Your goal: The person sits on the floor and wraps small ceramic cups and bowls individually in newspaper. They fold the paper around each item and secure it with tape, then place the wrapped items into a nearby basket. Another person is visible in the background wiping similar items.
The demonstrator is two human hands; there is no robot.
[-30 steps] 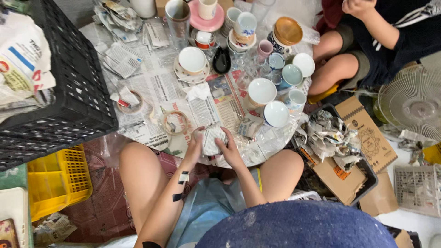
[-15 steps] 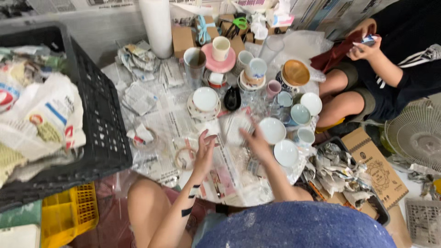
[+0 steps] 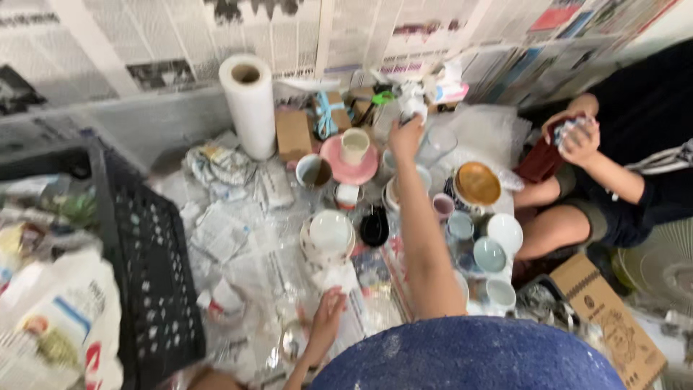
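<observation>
Brown cardboard boxes (image 3: 294, 133) stand by the wall, next to a tall white paper roll (image 3: 249, 103). One more flat box (image 3: 608, 320) lies on the floor at the right, with a dark drawing on it. We reach far out with our right hand (image 3: 405, 135) and close our fingers on a small white bottle (image 3: 412, 107) at the back, behind the cups. Our left hand (image 3: 326, 315) rests flat on the newspaper (image 3: 238, 245), fingers spread wide. Another person's hands (image 3: 576, 134) hold something small at the right.

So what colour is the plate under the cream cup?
Pink plate, clearest in the head view.
</observation>
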